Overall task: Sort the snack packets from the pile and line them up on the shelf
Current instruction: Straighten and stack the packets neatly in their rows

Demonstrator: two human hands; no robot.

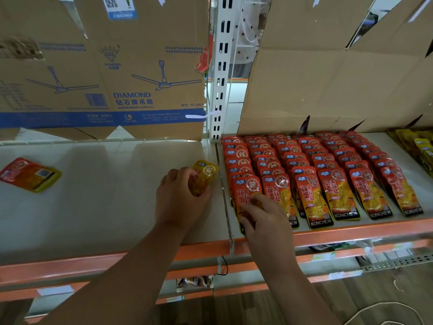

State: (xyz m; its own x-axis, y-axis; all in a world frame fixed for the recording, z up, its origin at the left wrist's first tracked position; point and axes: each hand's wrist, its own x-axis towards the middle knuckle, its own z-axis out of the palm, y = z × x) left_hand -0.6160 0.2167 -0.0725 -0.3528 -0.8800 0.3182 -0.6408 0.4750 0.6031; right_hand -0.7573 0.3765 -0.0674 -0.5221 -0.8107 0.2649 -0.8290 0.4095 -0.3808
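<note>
Setting: shop shelving with a pale shelf (93, 207) edged in orange along the near side; a white slotted upright (221, 66) stands at the far middle.
Left cardboard (105, 66): backs the left bay; printed in blue with "DIAMOND", "钻石牌吊扇", "FC-30L" and ceiling fan drawings, with a QR-code label at the top.
Right cardboard (328, 78): plain brown, behind the right bay.
Red packets (328, 165): fill the right bay in overlapping rows. Long axes run near to far, near ends leaning slightly right. "KONCHEW" is on the near end; "双面" and a round "辣" seal are towards the far end.
Yellow packets (419, 148): a further row at the far right edge; writing too small to read.
Right hand (264, 221): fingers bent over the front packet (248, 191) of the leftmost red row, thumb at its left edge, gripping it at the near edge of the shelf.
Left hand (180, 198): fingers curled round a yellow packet (203, 177), just left of the bay divider.
Yellow packet: long axis near to far, tipped right; blue logo end points far.
Loose packets (28, 174): a red one overlapping a yellow one, flat at the far left of the shelf, well apart from both hands.
</note>
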